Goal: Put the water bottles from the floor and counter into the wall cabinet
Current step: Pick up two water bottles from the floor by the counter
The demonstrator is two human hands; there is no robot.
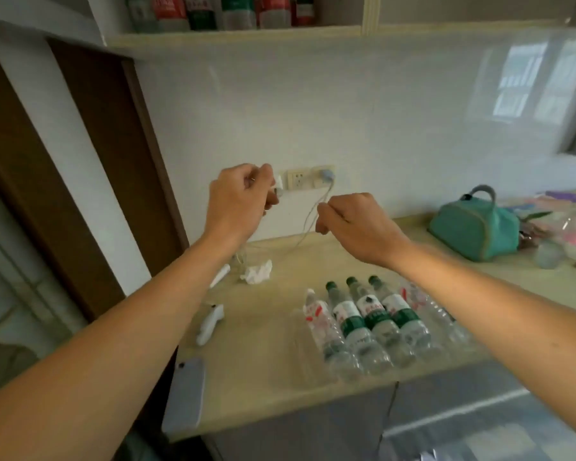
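Note:
Several water bottles (pixel 373 324) lie side by side on the counter (pixel 256 387), most with green caps and green labels, some with red labels. More bottles (pixel 213 11) stand in the open wall cabinet (pixel 233 36) at the top. My left hand (pixel 240 197) is raised by the wall socket, fingers curled round a small white plug. My right hand (pixel 353 221) is curled above the counter and pinches a thin white cable (pixel 308 224) that hangs from a charger in the socket. Neither hand touches a bottle.
A phone (pixel 185 397) lies at the counter's front left corner. A white object (pixel 210 324), a crumpled tissue (pixel 256 272) and a teal bag (pixel 476 227) with clutter behind it also sit on the counter. A brown door frame (pixel 90 168) stands at the left.

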